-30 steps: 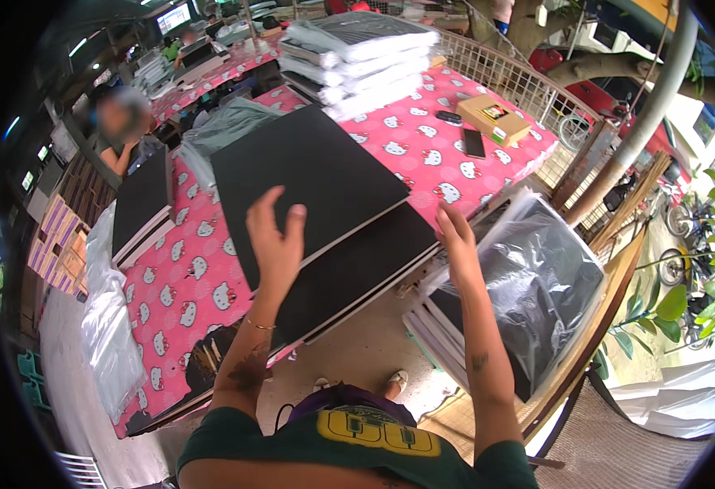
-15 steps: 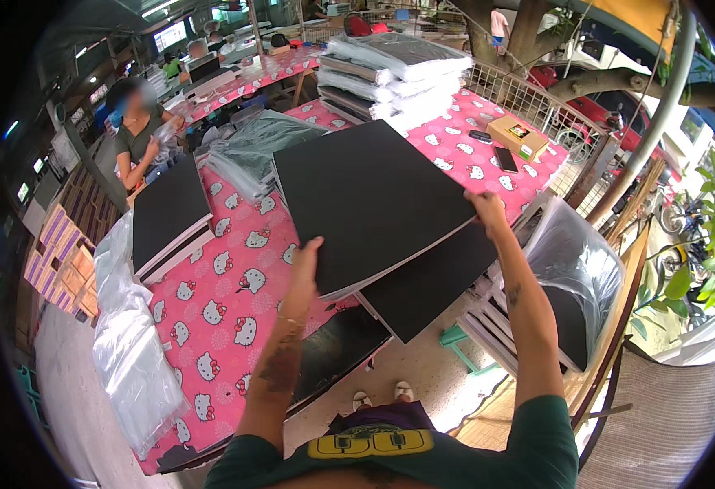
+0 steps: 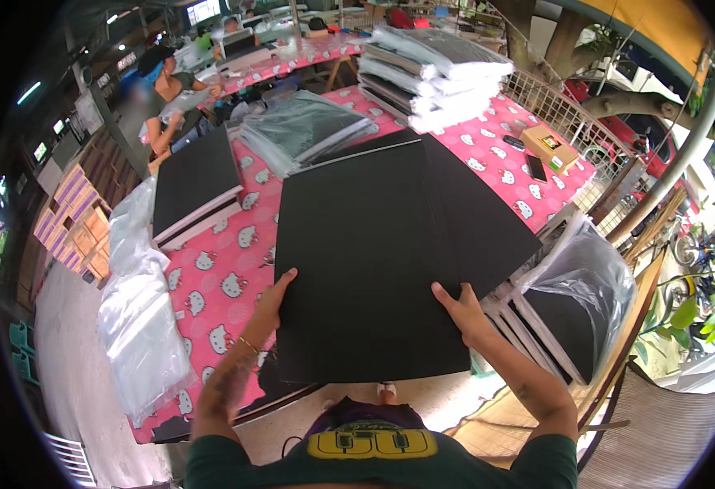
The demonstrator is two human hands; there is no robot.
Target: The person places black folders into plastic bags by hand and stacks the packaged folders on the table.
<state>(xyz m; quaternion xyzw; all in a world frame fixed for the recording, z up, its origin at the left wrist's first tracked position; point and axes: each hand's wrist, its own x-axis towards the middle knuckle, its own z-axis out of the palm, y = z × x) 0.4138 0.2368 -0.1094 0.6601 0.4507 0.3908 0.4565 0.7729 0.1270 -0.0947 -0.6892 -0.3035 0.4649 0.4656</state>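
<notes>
A large black board (image 3: pixel 357 261) lies between my two hands, its near edge reaching out past the table toward my body. My left hand (image 3: pixel 274 295) grips its left edge, thumb on top. On the right edge my right hand (image 3: pixel 462 314) holds it the same way, fingers hidden underneath. Behind and to the right, another black board (image 3: pixel 488 216) rests at an angle, partly covered by the one I hold. A pink patterned cloth (image 3: pixel 233 285) covers the table.
A stack of black boards (image 3: pixel 198 183) sits at left, near a person (image 3: pixel 162 114). Plastic-wrapped boards (image 3: pixel 435 73) are piled at the back. Clear plastic bags (image 3: pixel 141 342) hang over the left edge. A cardboard box (image 3: pixel 549 149) and a phone (image 3: pixel 536 169) lie at right, above wrapped boards (image 3: pixel 569 318).
The held board has turned and come nearer to my body. Both hands have moved down with it, the right one also leftward. Another black board now shows behind it.
</notes>
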